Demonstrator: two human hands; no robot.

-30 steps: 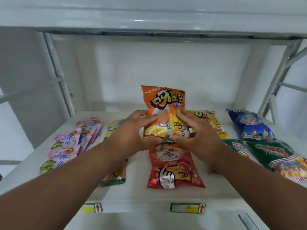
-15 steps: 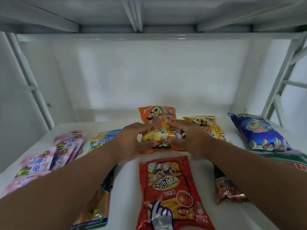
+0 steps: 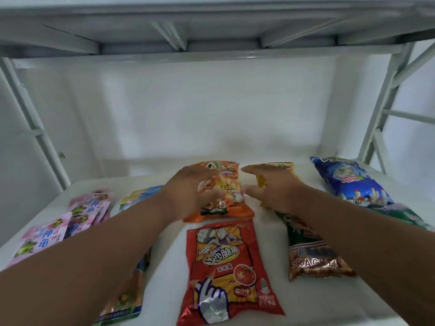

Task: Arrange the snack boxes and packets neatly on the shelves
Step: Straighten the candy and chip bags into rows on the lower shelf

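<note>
I see both hands out over the white shelf (image 3: pixel 329 300), reaching toward the back row. Left hand (image 3: pixel 188 196) lies on the left part of the orange packet (image 3: pixel 226 196), fingers (image 3: pixel 207 177) loosely spread and draped over its top, thumb low against its front; contact yes, but a real grip I cannot tell. Right hand (image 3: pixel 270 191) is just right of the orange packet, fingers wide and relaxed, holding nothing, thumb tip close to the packet's right edge; touching or not, cannot tell. The orange packet lies flat on the shelf, mid-back, tilted slightly. Directly in front of it, nearly touching its lower edge, lies the red packet (image 3: pixel 226 274) with a tomato print, flat, long side running toward me. Behind the right hand sits a yellow packet (image 3: pixel 282 168), mostly hidden by that hand. Under the right forearm lies a green and brown cracker packet (image 3: pixel 313 260), flat, partly covered. Far right, a blue packet (image 3: pixel 348 182) lies at an angle, with a green packet (image 3: pixel 409 215) at its near end, mostly cut off by the arm. Left side: pink packets (image 3: pixel 54 229) overlapping in a loose row running front to back. Beside them a blue and yellow packet (image 3: pixel 138 196) peeks out above the left forearm, and another packet (image 3: pixel 122 302) shows below the forearm, print blurred. White shelf frame uprights on both sides, next shelf's underside overhead.
</note>
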